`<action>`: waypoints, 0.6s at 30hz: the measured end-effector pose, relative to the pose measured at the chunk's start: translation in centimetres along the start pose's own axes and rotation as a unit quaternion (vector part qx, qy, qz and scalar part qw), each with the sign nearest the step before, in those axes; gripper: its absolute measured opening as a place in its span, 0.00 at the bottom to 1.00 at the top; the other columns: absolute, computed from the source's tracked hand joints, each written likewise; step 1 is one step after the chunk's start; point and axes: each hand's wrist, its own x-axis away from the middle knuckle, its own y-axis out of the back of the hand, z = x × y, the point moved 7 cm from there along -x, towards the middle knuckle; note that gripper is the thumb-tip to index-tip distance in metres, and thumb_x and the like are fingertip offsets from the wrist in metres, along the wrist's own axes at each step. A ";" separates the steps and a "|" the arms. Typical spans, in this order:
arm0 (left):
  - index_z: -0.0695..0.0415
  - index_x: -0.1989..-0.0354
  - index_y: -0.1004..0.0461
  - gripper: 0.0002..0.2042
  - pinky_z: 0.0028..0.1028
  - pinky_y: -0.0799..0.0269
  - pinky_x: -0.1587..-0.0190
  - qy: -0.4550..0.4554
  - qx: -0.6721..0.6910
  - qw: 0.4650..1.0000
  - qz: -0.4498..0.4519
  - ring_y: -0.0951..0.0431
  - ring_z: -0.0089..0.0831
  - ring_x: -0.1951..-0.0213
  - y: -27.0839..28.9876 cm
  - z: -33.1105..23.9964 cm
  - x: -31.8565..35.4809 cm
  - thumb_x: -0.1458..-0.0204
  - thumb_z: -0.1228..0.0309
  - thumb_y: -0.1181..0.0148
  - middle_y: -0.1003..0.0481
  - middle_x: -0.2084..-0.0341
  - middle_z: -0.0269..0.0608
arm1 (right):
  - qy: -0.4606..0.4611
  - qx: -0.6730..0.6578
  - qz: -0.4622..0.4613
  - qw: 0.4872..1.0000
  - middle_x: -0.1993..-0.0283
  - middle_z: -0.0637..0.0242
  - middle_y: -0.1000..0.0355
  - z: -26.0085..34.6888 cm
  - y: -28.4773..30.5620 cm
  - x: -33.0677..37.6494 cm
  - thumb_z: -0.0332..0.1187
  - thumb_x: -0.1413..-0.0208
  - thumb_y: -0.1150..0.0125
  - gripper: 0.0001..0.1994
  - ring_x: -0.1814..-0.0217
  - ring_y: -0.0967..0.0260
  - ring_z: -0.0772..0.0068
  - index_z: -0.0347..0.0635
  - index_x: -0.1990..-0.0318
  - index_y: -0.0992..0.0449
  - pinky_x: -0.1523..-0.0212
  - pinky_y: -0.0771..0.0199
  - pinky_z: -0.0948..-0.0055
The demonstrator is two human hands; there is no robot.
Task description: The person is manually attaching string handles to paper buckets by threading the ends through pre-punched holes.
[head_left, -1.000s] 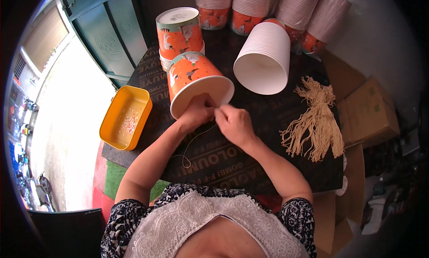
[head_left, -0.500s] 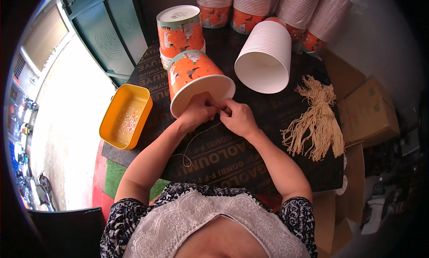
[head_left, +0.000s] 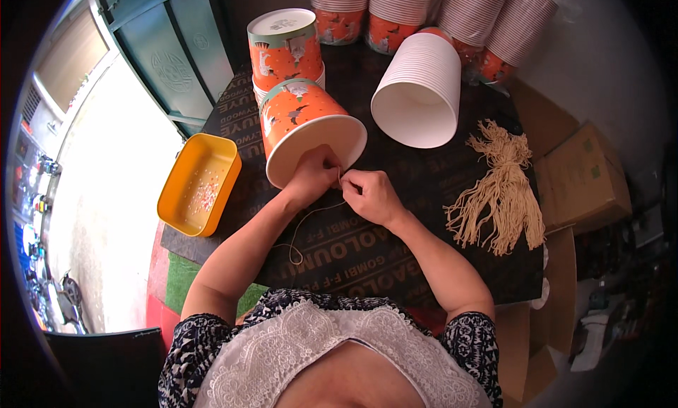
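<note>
An orange printed paper bucket [head_left: 300,115] lies tilted, its white mouth facing me. My left hand [head_left: 314,176] reaches into that mouth, its fingertips pinched at the lower right rim. Close beside it, my right hand [head_left: 371,195] is also closed in a pinch. Between the two sets of fingertips runs a thin beige string [head_left: 318,210]; its slack part curves down to a small loop on the dark table near my left forearm. The exact spot where the string meets the rim is hidden by my fingers.
A yellow tub [head_left: 224,186] with small bits stands left. Behind are upturned orange buckets [head_left: 286,55]; a stack of white-mouthed buckets [head_left: 417,90] lies right of centre. A bundle of beige strings [head_left: 498,189] lies right. Wrapped bucket stacks [head_left: 402,13] line the back, a cardboard box [head_left: 586,178] far right.
The bucket has shifted slightly left and down. My right hand has moved a little left and down, and both hands remain pinched at the rim.
</note>
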 end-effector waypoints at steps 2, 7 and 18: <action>0.65 0.72 0.29 0.04 0.24 0.33 0.77 0.027 0.014 0.999 0.016 0.27 0.26 0.78 0.0 -0.5 0.2 0.57 0.82 0.44 0.28 0.81 0.40 | -0.023 0.029 -0.006 0.999 0.78 0.50 0.29 -1.0 -0.1 0.2 0.28 0.51 0.42 0.05 0.75 0.28 0.49 0.36 0.74 0.26 0.75 0.30 0.60; 0.65 0.72 0.30 0.04 0.23 0.35 0.78 0.055 0.024 0.998 0.032 0.28 0.25 0.79 0.1 -0.6 0.3 0.57 0.82 0.44 0.28 0.81 0.40 | -0.068 0.068 -0.044 0.994 0.75 0.52 0.27 -2.2 0.2 0.2 0.27 0.51 0.42 0.03 0.72 0.27 0.47 0.37 0.70 0.27 0.72 0.29 0.56; 0.65 0.70 0.30 0.05 0.24 0.33 0.77 0.047 0.042 0.998 0.027 0.28 0.25 0.79 0.0 -0.4 0.3 0.56 0.83 0.44 0.28 0.79 0.40 | -0.050 0.095 -0.071 0.992 0.74 0.53 0.25 -0.3 0.4 0.3 0.22 0.51 0.43 0.08 0.71 0.24 0.55 0.36 0.62 0.32 0.71 0.26 0.66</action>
